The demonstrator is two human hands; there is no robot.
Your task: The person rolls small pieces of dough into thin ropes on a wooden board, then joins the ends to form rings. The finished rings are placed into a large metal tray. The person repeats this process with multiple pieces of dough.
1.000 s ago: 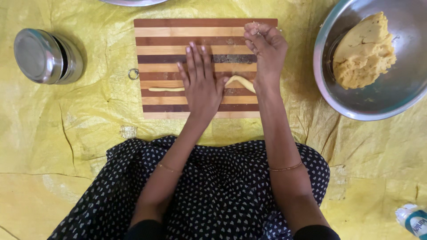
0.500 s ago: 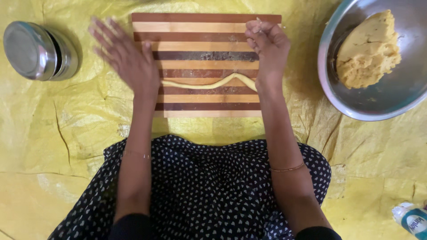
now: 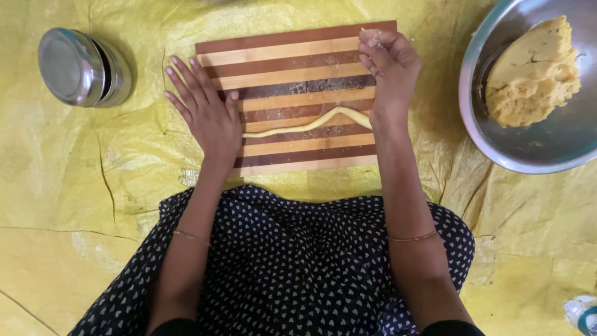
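Note:
A thin pale dough rope (image 3: 308, 126) lies across a striped wooden cutting board (image 3: 292, 68). My left hand (image 3: 205, 112) lies flat with fingers spread over the board's left edge, its palm on the rope's left end. My right hand (image 3: 388, 65) hovers over the board's right side with fingers curled and pinched together; a small bit of dough may sit between the fingertips, but I cannot tell. The rope's right end runs under my right wrist.
A steel bowl (image 3: 497, 146) at the right holds a big lump of yellow dough (image 3: 532, 71). A round steel lidded container (image 3: 81, 68) lies at the left. Yellow sheeting (image 3: 74, 186) covers the floor. A bottle cap end (image 3: 581, 311) shows at the bottom right.
My left hand has gone from the middle of the rope out to the far left, then back onto the rope's left end. The rope has grown longer. My right hand has stayed put.

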